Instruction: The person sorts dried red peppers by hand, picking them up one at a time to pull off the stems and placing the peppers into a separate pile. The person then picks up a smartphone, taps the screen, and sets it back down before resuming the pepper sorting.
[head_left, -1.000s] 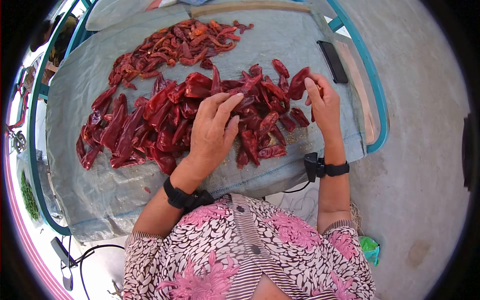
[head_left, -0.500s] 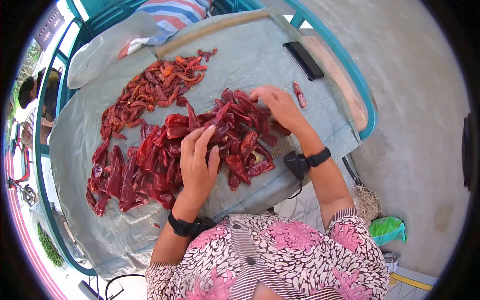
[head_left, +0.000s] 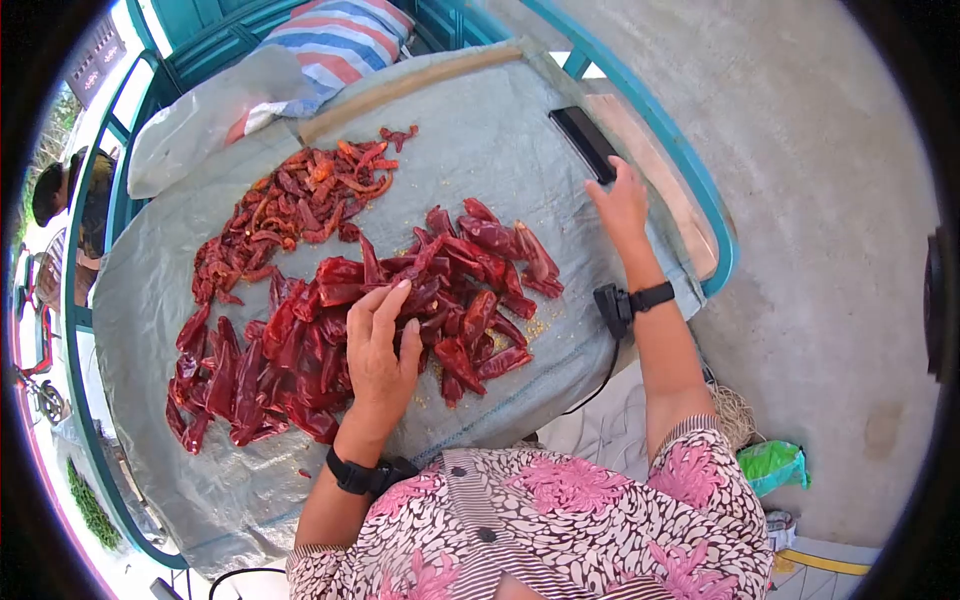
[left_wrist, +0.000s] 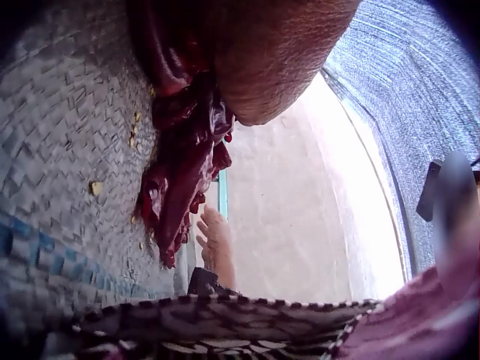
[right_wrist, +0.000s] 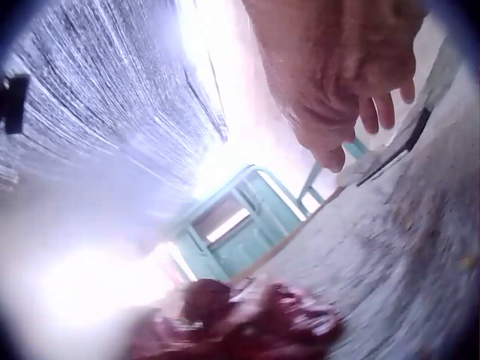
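Note:
A heap of large dark red dried chili peppers (head_left: pixel 490 250) lies on a grey-green woven sheet (head_left: pixel 500 130). My left hand (head_left: pixel 380 350) rests on the middle of this heap, fingers relaxed and thumb apart. In the left wrist view, peppers (left_wrist: pixel 180 180) show right beside the left hand (left_wrist: pixel 277 52). Over the sheet's right side, my right hand (head_left: pixel 622 205) reaches out with its fingers spread, close to a black phone (head_left: pixel 583 143). Seen from the right wrist, the right hand (right_wrist: pixel 345 90) has extended fingers, and no pepper shows in them.
Smaller, shrivelled orange-red peppers (head_left: pixel 300 195) form a second pile behind the heap. A teal metal rail (head_left: pixel 690 170) and a wooden board (head_left: pixel 675 190) border the right side. A striped sack (head_left: pixel 345 45) lies at the back. Another person (head_left: pixel 90 200) is beyond the left rail.
My right hand has moved from the heap's right edge out toward the phone. A lone pepper seen near the phone half a second ago no longer shows there. My left hand stays on the heap.

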